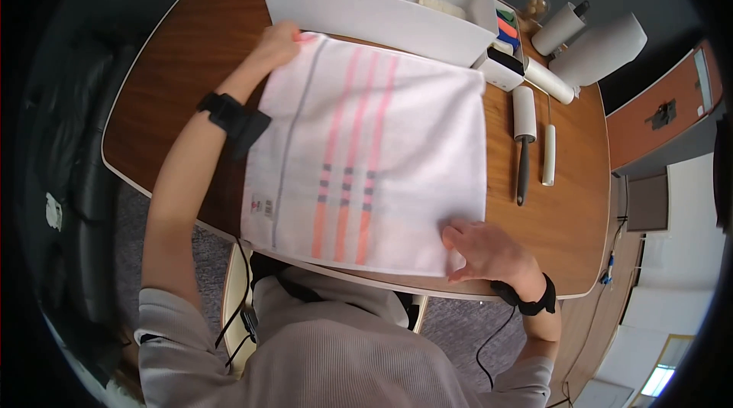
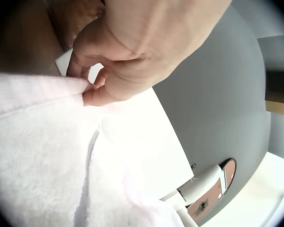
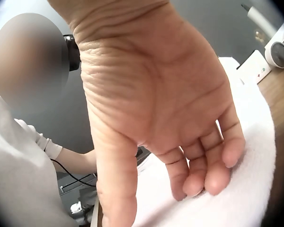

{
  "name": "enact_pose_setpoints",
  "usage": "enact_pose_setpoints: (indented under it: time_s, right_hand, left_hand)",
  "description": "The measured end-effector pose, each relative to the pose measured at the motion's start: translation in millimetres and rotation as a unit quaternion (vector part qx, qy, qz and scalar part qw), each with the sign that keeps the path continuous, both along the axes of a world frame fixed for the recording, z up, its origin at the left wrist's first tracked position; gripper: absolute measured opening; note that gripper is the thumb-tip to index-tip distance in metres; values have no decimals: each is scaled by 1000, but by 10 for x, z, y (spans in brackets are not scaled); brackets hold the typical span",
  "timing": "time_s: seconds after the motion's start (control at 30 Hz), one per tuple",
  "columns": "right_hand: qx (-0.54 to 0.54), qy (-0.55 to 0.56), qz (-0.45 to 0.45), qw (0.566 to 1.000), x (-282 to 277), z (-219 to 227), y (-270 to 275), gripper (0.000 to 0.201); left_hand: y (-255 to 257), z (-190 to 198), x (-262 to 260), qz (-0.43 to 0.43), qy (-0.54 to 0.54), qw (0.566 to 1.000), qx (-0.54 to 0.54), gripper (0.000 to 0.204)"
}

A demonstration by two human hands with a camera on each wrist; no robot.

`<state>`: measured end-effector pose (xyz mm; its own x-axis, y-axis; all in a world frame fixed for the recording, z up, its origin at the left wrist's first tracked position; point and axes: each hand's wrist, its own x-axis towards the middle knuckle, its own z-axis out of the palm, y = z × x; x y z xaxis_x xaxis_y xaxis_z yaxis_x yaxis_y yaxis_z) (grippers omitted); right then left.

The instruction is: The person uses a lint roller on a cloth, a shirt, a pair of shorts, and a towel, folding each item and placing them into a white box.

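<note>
A white towel (image 1: pixel 420 148) with pink and orange stripes lies spread over the wooden table. At its far left corner my left hand (image 1: pixel 279 44) pinches the edge between thumb and fingertips. The left wrist view shows this left hand (image 2: pixel 132 52) with the towel's hem (image 2: pixel 38 92) at the fingertips. My right hand (image 1: pixel 492 249) is at the near right corner, fingers resting on the cloth. In the right wrist view the right hand (image 3: pixel 156 94) has its thumb spread apart and its fingers loosely bent, fingertips on the towel (image 3: pixel 253 142).
A white box (image 1: pixel 382 18) with folded cloths stands behind the towel. To the right lie a lint roller (image 1: pixel 524 121) and another white-handled roller (image 1: pixel 549 154). Paper rolls (image 1: pixel 599 49) and a small box (image 1: pixel 500 70) are at the back right. The table's near edge runs before my body.
</note>
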<state>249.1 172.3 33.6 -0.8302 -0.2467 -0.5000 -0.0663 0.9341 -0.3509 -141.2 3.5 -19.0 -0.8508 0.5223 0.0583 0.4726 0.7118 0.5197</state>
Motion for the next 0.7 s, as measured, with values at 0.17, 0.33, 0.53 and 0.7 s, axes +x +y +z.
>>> enact_pose_setpoints:
  time_s: [0.17, 0.33, 0.53, 0.7]
  right_hand:
    - [44, 163, 7, 986, 116, 34, -155, 47]
    - [62, 240, 0, 969, 185, -41, -162, 29]
    - [223, 255, -16, 941, 297, -156, -179, 6]
    - [300, 140, -99, 939, 514, -220, -170, 9]
  left_hand:
    - [-622, -119, -239, 33, -17, 996, -75, 16]
    - [-779, -86, -197, 27, -62, 997, -36, 20]
    - [-808, -119, -226, 1, -105, 994, 0, 24]
    - [-820, -193, -254, 46, -37, 998, -20, 25]
